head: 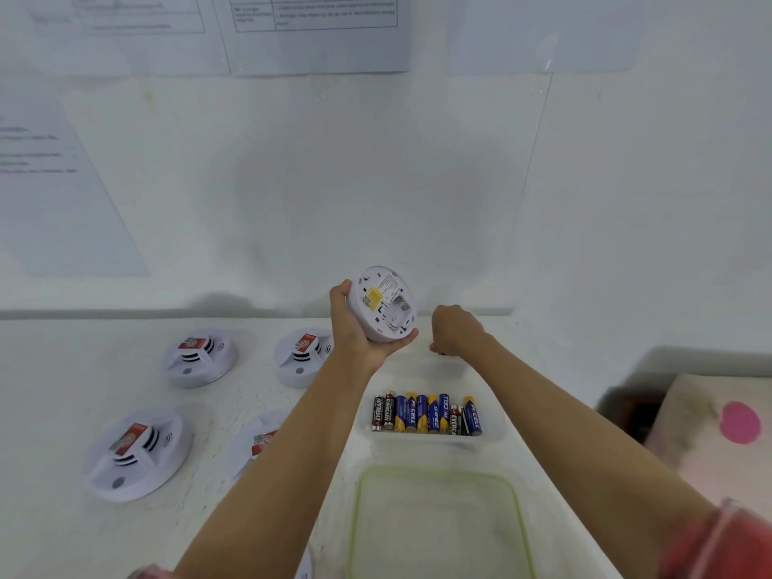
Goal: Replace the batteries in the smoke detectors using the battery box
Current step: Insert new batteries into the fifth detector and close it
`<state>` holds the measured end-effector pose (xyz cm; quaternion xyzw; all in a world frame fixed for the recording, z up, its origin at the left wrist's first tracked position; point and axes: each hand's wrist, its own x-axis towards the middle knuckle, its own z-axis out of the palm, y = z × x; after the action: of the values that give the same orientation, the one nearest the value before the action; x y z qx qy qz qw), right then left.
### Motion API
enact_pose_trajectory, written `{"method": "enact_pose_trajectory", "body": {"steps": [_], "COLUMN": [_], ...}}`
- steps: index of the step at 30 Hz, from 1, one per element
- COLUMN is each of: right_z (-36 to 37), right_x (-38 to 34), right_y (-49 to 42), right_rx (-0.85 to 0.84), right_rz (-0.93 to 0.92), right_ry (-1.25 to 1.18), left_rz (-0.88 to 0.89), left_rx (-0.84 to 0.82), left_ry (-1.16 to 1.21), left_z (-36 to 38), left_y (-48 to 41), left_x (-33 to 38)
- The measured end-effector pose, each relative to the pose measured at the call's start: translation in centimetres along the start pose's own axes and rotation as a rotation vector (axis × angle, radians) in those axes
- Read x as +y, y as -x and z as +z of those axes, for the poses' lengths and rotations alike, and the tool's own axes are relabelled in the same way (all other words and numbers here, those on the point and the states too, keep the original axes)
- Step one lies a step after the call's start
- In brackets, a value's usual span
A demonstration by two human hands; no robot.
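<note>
Smoke detector [382,305] gripped by left hand [355,328], underside up, probably to expose its battery bay. Right hand [453,330], beside it, curls over the battery box's [493,437] far edge; whether it pinches anything is unclear.

right hand [453,332]: contents hidden | wall papers [317,31]: text blurred | lid [438,472]: bottom cropped

We wear sleeves of a reddish, coral cloth that end near the elbows, and both forearms are bare below them. Our left sleeve [150,574] shows only as a thin pinkish-red sliver at the bottom edge. Our right sleeve [737,545] shows more: a soft, blurred red band with a paler pink hem across the arm. Our left hand [355,323] and right hand [455,332] are bare too.
</note>
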<state>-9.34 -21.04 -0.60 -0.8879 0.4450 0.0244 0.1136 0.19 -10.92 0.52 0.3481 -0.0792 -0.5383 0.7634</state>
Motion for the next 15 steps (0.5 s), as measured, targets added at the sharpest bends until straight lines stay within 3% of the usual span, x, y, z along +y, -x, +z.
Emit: {"method": "enact_pose_trajectory", "body": {"steps": [4, 8, 11, 15], "right_z": [-1.0, -3.9, -5.3, -4.5], "right_x": [0.3, 0.5, -0.6, -2.9], "right_y": [0.1, 1.7, 3.7, 5.5], "right_rx": [0.201, 0.503, 0.453, 0.437], "right_rz": [0.008, 0.0, -0.038, -0.078], "right_ry": [-0.204, -0.897, -1.255, -1.267], "left_rz": [0.018, 0.036, 0.044, 0.036], "left_rx": [0.004, 0.018, 0.014, -0.036], "left_ry": [0.013, 0.027, 0.031, 0.021], "left_z": [0.1, 0.2, 0.4, 0.8], "left_y": [0.5, 1.1, 1.5, 2.1], "left_x": [0.4, 0.8, 0.7, 0.3]}}
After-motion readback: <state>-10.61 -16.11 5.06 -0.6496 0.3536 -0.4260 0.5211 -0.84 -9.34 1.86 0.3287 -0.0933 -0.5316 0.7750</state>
